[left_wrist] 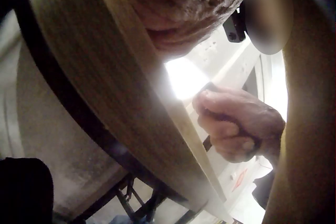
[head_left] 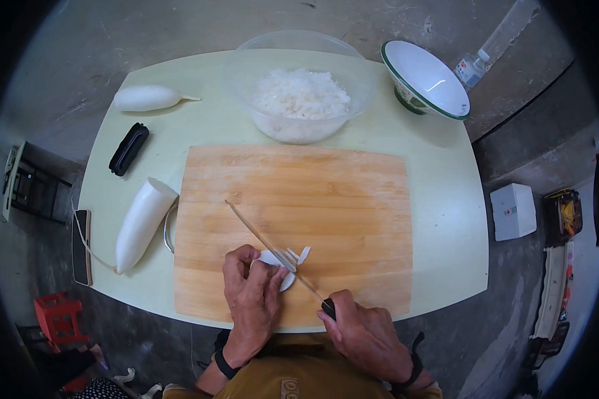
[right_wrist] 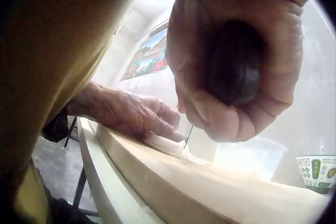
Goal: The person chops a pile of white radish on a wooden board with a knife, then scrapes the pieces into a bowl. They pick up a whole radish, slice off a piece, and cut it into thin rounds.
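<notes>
On the wooden cutting board (head_left: 299, 193), my left hand (head_left: 251, 292) holds thin white radish slices (head_left: 286, 282) near the front edge, with its fingers bent over them. My right hand (head_left: 367, 338) grips a knife (head_left: 249, 227) by its black handle. The blade slants across the board, its edge at the slices beside the left fingertips. A few cut radish strips (head_left: 305, 255) lie against the blade's right side. In the right wrist view, the butt of the knife handle (right_wrist: 236, 64) shows inside the curled right fist, and the left hand (right_wrist: 131, 113) rests low over the slices.
Behind the board stands a clear plastic bowl (head_left: 243, 100) of shredded white radish. A green-rimmed bowl (head_left: 429, 76) sits at the back right. Along the left lie a cut radish (head_left: 143, 226), a black plastic piece (head_left: 129, 149) and a whole radish (head_left: 146, 98). The table edge (head_left: 293, 328) is close to the body.
</notes>
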Demonstrator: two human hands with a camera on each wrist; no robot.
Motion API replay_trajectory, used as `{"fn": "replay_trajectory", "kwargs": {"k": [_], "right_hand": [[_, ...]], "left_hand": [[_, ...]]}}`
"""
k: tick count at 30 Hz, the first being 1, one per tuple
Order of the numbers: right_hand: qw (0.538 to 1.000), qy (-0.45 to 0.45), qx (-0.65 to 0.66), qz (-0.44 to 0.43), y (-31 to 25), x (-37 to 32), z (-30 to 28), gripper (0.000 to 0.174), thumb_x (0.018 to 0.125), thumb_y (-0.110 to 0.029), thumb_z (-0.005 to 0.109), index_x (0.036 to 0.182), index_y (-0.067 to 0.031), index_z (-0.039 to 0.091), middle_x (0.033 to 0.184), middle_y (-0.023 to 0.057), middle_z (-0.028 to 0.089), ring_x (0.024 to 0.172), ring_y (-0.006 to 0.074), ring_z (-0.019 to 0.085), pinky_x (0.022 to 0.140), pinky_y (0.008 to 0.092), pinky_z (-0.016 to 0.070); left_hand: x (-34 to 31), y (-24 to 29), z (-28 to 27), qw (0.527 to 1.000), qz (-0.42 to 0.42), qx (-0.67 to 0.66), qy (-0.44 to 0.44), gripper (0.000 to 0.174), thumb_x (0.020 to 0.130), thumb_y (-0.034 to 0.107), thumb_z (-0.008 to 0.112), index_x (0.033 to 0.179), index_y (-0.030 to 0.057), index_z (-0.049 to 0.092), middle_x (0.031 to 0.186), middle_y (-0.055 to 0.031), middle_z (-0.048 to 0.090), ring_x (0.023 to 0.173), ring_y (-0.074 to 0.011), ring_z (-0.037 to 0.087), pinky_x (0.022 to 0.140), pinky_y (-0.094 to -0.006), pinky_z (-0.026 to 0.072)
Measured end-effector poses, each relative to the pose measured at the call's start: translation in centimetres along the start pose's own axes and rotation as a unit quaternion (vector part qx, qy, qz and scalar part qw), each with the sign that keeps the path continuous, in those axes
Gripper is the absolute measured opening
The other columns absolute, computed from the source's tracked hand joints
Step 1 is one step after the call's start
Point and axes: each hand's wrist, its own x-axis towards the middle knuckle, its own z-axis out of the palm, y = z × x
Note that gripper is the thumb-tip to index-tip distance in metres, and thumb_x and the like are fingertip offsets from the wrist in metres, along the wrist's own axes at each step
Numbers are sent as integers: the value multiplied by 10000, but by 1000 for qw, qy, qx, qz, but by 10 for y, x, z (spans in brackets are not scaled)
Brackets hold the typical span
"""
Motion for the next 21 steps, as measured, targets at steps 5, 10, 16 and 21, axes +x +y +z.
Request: {"fn": "replay_trajectory", "kwargs": {"k": [5,10,16,21], "right_hand": [[1000,-17,-17,7,0,-5,-2,199,910,-174,568,895,-34,427,688,140,616,534,304,617,434,393,464],[999,-38,-23,27,2,-16,-7,197,910,-170,553,900,-35,410,688,139,611,538,321,611,441,411,459],[994,-52,-56,74,-4,-23,-15,265,880,-208,617,939,-12,449,572,152,573,525,361,607,465,441,460],[994,-72,-49,67,-6,-12,-17,242,909,-200,581,916,-13,427,572,166,565,504,379,579,457,461,440]], "left_hand": [[0,4,-3,1000,-23,-2,-17,192,743,-7,734,795,-12,549,1020,-165,470,755,-268,501,610,-362,420],[-2,0,-3,999,-12,9,-30,231,719,-115,648,913,-47,545,1047,-178,482,829,-280,573,621,-343,469],[-2,1,-1,999,-41,4,-26,169,709,-91,672,825,-38,562,1017,-178,487,886,-293,553,633,-353,463],[2,2,-2,1000,-8,15,-18,209,726,11,750,773,-3,547,1020,-165,482,806,-290,495,647,-383,422]]}}
